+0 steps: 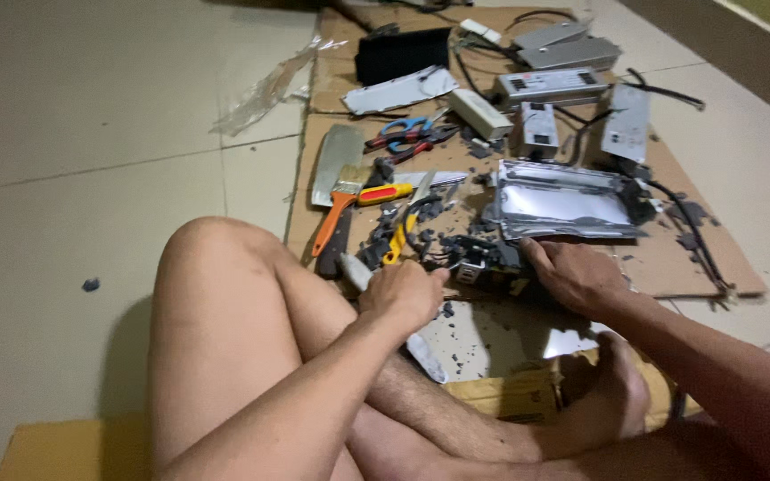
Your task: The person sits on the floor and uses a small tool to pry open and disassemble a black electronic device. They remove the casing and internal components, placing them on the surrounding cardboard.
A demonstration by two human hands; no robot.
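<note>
Head view looks down on a person who sits on the floor with bare legs, working over a sheet of brown cardboard (pixel 670 267). The left hand (pixel 403 292) is closed in a fist around a long grey flat tool with a pale handle (pixel 425 354); the blade end comes out below the fist, toward the person's body, and the handle end shows above it, so the long axis runs on a diagonal from upper left to lower right. The right hand (pixel 572 274) lies flat, fingers bent, pressing on a dark broken electronic block with black fragments (pixel 479 258). I cannot tell if the fingers truly clasp it or only hold it down.

The dark block sits between the two hands, just to the right of the left fist and touching the right fingertips. So the tool hand is very near to it, on its left side. Behind the block lies an opened silver metal casing (pixel 568 200). Further left rest an orange-handled paintbrush (pixel 336 209) and yellow-handled pliers (pixel 398 240), and farther back blue-handled scissors (pixel 407 126).
</note>
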